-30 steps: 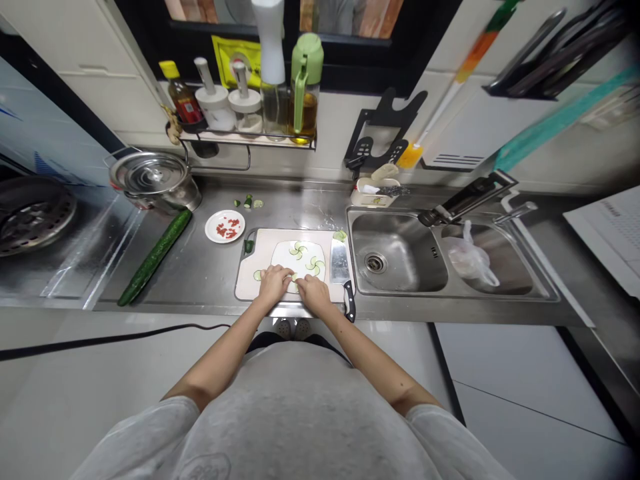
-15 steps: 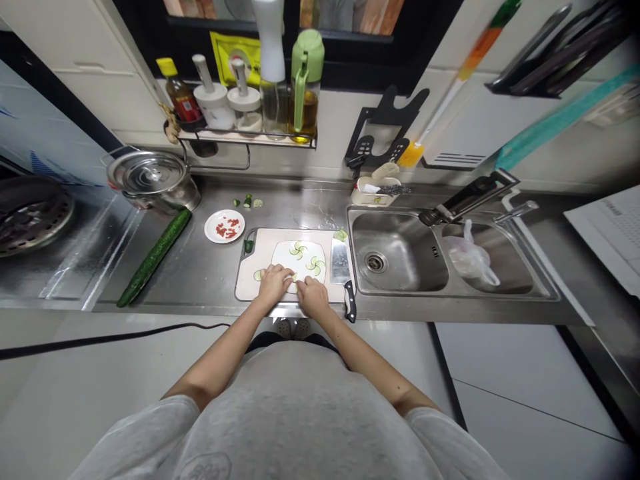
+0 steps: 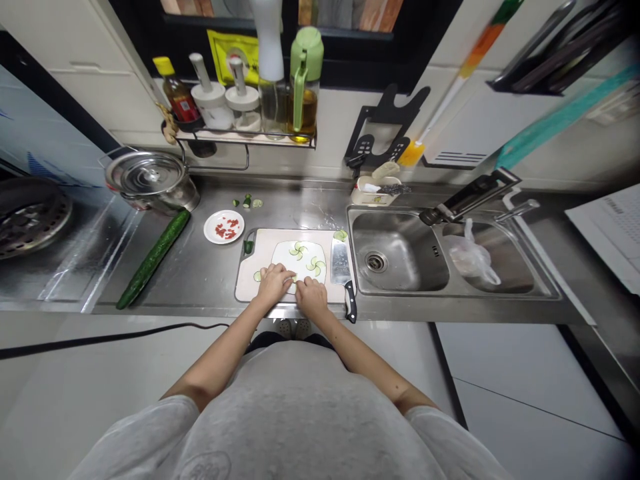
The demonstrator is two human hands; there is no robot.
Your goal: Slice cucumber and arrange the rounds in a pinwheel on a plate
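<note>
Both my hands meet over the lower part of a white plate (image 3: pixel 285 251) on a pale cutting board (image 3: pixel 263 245). A small cucumber slice (image 3: pixel 295 279) shows between their fingertips. My left hand (image 3: pixel 273 283) is closed, its thumb and fingers bent at the slice. My right hand (image 3: pixel 312 295) is closed too, with its fingertips at the slice's right side. Farther up the plate lie two pinwheels of thin cucumber slices, one pinwheel (image 3: pixel 298 251) at the top and another pinwheel (image 3: pixel 315 267) at the right. A kitchen knife (image 3: pixel 341 263) rests on the board's right side.
A small plate with red pieces (image 3: pixel 210 230) stands left of the board, near cucumber scraps (image 3: pixel 247 200). A whole cucumber (image 3: pixel 155 260) and a lidded steel pot (image 3: pixel 150 177) are farther left. The double sink (image 3: pixel 400 267) lies at the right; condiments (image 3: pixel 245 100) line a shelf above.
My hands stay almost in the same place, with only slight finger movement around the cucumber slice. Everything else stays where it was.
</note>
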